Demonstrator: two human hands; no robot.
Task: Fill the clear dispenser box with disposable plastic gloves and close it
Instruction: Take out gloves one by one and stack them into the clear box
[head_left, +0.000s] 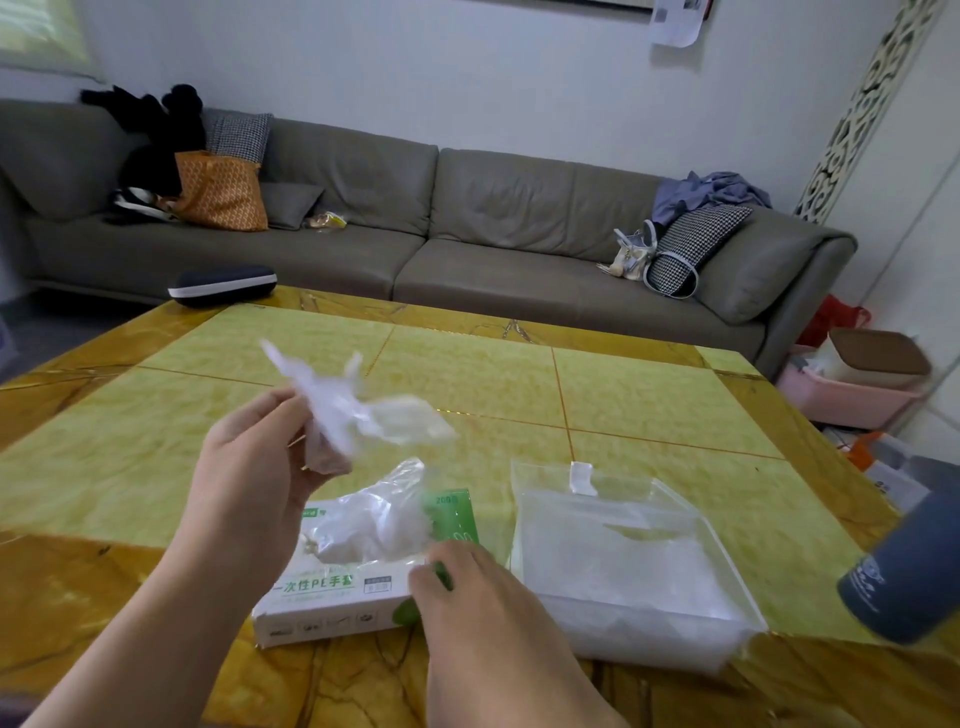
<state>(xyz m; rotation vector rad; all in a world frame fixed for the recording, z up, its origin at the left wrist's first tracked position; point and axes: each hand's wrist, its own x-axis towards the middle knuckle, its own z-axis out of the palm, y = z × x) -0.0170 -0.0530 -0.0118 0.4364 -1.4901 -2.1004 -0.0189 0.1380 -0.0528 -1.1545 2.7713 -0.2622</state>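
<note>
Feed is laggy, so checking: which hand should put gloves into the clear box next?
Left, probably. The left hand already holds a bunch of gloves up over the table, while the right hand rests on the carton. The clear box lies open beside it.

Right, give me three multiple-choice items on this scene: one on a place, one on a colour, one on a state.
1. Where is the clear dispenser box relative to the glove carton?
A. On the person's right of it
B. On the person's left of it
C. Stacked on top of it

2. What colour is the carton's printed end?
A. Red
B. Green
C. Blue

3. What is the left hand doing?
A. Resting flat on the table
B. Pressing the dispenser lid
C. Holding a bunch of plastic gloves in the air

Answers:
1 A, the box lies beside the carton on the right-hand side.
2 B, the end by the right hand is green.
3 C, the gloves hang from its raised fingers.
</note>
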